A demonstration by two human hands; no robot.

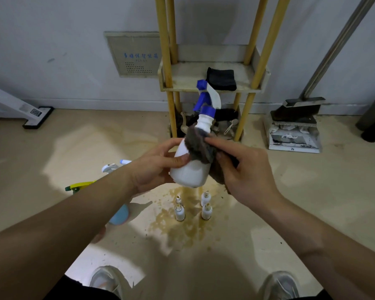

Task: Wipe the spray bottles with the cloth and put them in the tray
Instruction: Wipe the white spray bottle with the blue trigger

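The white plastic spray bottle with a blue collar and trigger head (191,169) is held in the air between both sets of fingers, tilted so its nozzle leans away from the person. The left hand (154,167) grips the smooth lower body, with its fingers curled behind the bottle and the thumb laid across the front. The right hand (247,169) holds a fuzzy dark grey cloth (200,146) against the bottle's shoulder and neck. Its index finger is stretched along the cloth's upper edge and presses it on, while the other fingers curl round the hanging folds. Both bare forearms reach forward and meet at the bottle. Below the fingers, four small white narrow-necked bottles (179,213) stand upright in two pairs on a beige floor (268,213) blotched with brown stain. Beyond the fingertips, a rack of yellow poles (165,61) carries a pale raised-rim tray (182,79) with a folded black cloth (222,79) lying in it. Left of the left fingers, partly hidden by the forearm, are more sprayers on the floor: a yellow-and-green trigger head (80,186), a light blue rounded bottle (119,215) and a white nozzle head (109,167). Well to the right of the right fingers, a dark dustpan with a long metal handle (294,118) stands by the wall. Two grey shoes (106,280) show nearest the person.
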